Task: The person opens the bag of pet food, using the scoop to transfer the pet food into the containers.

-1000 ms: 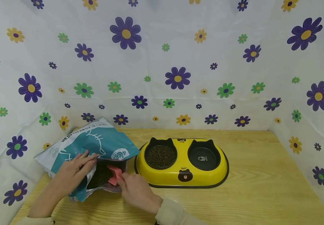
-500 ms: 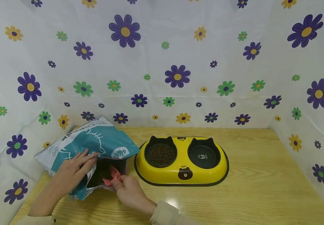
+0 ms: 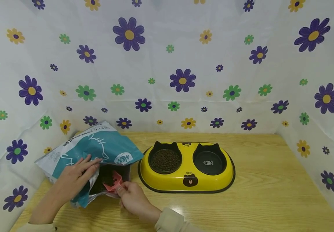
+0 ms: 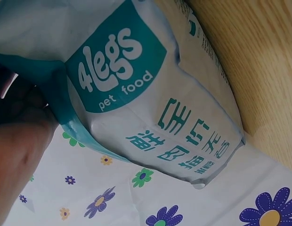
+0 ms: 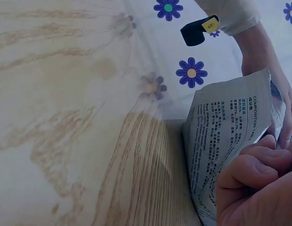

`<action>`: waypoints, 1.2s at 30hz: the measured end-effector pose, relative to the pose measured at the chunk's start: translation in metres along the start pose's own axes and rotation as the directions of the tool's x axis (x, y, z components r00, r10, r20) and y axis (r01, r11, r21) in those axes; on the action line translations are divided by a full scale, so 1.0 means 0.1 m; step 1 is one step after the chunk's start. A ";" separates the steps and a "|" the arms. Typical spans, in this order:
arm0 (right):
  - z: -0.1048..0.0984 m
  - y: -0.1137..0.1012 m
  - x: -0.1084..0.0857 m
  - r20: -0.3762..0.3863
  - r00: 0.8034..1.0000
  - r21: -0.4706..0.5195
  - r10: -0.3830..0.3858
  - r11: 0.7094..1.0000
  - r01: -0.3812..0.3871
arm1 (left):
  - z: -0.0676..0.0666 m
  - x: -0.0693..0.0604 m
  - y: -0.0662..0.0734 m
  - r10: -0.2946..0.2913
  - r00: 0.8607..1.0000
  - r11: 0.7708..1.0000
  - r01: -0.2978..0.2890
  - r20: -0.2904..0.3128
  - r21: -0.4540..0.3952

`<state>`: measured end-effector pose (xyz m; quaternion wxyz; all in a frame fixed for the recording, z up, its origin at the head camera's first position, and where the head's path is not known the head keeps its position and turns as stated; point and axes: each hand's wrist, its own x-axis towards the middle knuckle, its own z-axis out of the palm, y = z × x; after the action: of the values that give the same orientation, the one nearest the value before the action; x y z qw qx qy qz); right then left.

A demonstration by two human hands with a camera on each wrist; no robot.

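A teal and white pet food bag (image 3: 113, 145) lies at the left of the table in the head view, its mouth facing me and brown kibble (image 3: 101, 180) inside. My left hand (image 3: 75, 177) holds the bag by the edge of its mouth; in the left wrist view this hand is dark and partly cut off. Curled fingers of my right hand (image 3: 135, 196) grip the handle of a pink scoop (image 3: 115, 183), whose bowl is in the bag's mouth with some kibble in it. In the right wrist view, the right hand (image 5: 254, 183) hides the scoop.
A yellow double pet feeder (image 3: 187, 180) stands right of the bag. Its left black bowl (image 3: 165, 145) holds kibble; the right bowl (image 3: 209, 169) shows a fishbone print. A flowered cloth (image 3: 167, 64) hangs behind and at both sides of the wooden table (image 3: 265, 193).
My right hand has shifted slightly left and down, turning the scoop within the bag's mouth; kibble now shows in it. The left hand and bag stay nearly still.
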<state>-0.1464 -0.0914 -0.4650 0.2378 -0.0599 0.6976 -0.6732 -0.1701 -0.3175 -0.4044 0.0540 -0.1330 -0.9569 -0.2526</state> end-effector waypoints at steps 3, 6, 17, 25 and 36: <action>-0.01 0.00 -0.01 0.012 1.000 0.026 0.005 1.000 -0.005 | 0.01 0.00 0.00 0.001 1.000 1.000 -0.001 -0.007 -0.003; -0.02 0.01 -0.04 0.019 1.000 0.034 0.000 0.999 0.000 | 0.01 -0.01 0.00 0.009 1.000 1.000 -0.009 -0.015 -0.001; -0.13 0.05 -0.11 0.108 0.994 0.111 -0.005 0.994 -0.007 | 0.04 -0.02 -0.01 0.024 0.999 1.000 -0.023 -0.036 0.012; -0.21 0.08 -0.13 0.179 0.984 0.112 -0.018 0.994 -0.003 | 0.03 -0.01 -0.03 0.028 0.999 1.000 -0.028 -0.030 0.015; -0.34 0.13 -0.19 0.206 0.978 0.088 -0.018 0.996 0.000 | 0.01 0.00 -0.02 0.018 1.000 1.000 -0.018 -0.019 0.005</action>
<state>-0.1411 -0.0513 -0.4739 0.3083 -0.1222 0.6387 -0.6943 -0.1707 -0.3180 -0.4063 0.0658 -0.1390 -0.9557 -0.2509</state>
